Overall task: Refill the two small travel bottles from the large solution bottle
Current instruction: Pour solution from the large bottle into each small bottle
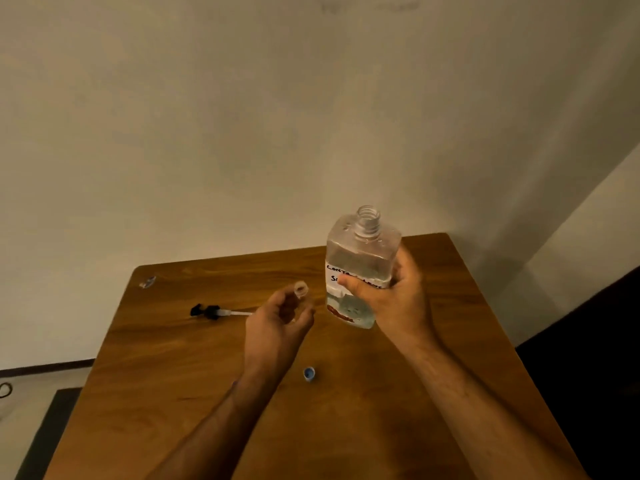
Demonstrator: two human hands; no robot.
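Wooden table (398,393) fills the lower half of the frame, plain wall behind it. Right hand (394,292) is wrapped around the large solution bottle (360,258), right of centre, held upright off the tabletop with its neck uncapped; clear liquid inside and a handwritten label partly under the thumb. Left hand (277,323) sits just left of it, fingers curled round a small clear travel bottle (300,291) whose open mouth pokes out above the fingertips. Black pump dispenser top (211,311) lies on its side at centre left, tube pointing toward the left hand. Small blue cap (309,373) rests on the table lower centre, between the forearms. Another small clear thing (148,282) sits near the table's upper-left corner, too blurry to tell what it is
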